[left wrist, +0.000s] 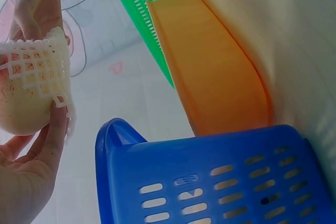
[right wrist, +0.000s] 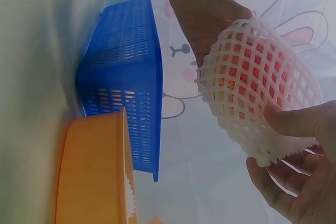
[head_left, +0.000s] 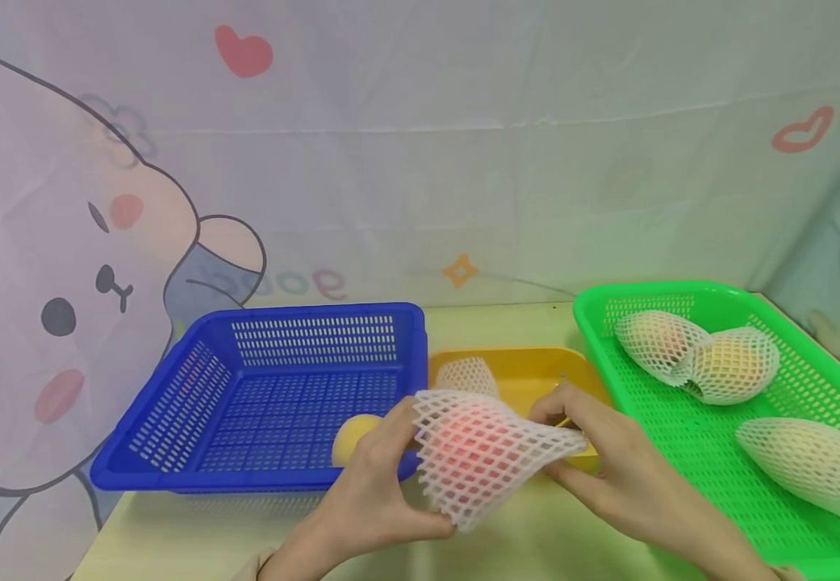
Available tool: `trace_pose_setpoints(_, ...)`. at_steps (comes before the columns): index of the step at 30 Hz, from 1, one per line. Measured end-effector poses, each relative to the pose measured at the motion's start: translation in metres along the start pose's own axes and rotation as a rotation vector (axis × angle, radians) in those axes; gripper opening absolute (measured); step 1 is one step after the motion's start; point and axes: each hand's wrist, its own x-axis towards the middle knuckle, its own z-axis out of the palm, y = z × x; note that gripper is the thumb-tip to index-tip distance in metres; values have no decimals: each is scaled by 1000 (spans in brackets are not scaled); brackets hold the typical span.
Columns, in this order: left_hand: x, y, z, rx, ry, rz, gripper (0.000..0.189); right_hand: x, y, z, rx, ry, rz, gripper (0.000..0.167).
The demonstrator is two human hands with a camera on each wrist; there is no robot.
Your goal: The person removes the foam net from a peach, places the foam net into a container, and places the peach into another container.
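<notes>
A round red and pale yellow fruit (left wrist: 18, 106) sits inside a white foam net (head_left: 485, 460) between both hands, in front of the baskets. My left hand (head_left: 369, 492) grips the fruit from the left at the net's wide mouth, where bare skin shows in the left wrist view. My right hand (head_left: 612, 456) pinches the narrow, gathered end of the net. In the right wrist view, the right thumb (right wrist: 294, 121) presses on the mesh and the fingers curl beneath it.
A blue basket (head_left: 260, 478) at left holds a yellow fruit (head_left: 354, 440) in its near right corner. Behind the hands, an orange tray (head_left: 536, 363) contains another foam net (head_left: 466, 376). At right, a green basket (head_left: 670, 428) carries several net-wrapped fruits (head_left: 735, 363). A printed cloth (head_left: 420, 161) hangs behind.
</notes>
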Motion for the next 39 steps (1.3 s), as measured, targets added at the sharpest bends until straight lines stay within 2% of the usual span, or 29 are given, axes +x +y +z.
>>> trace_pose_setpoints(5,0,0,0,1,1,-2,85,0,2,0,14,0,-5,41)
trace_pose_setpoints(14,1,0,1,-7,-1,-10,82,0,4,-2,29,44,-95,14)
trace_pose_setpoints(22,1,-1,1,-24,-6,-26,80,-1,6,-3,3,69,-136,16)
trace_pose_setpoints(28,0,-1,0,-9,7,-9,79,-2,6,-4,-10,55,-110,35)
trace_pose_setpoints(33,0,0,-1,-13,14,-8,77,-3,8,-4,-14,53,-101,15)
trace_pose_setpoints(39,1,-1,-1,4,24,21,75,0,11,-2,4,107,-168,22)
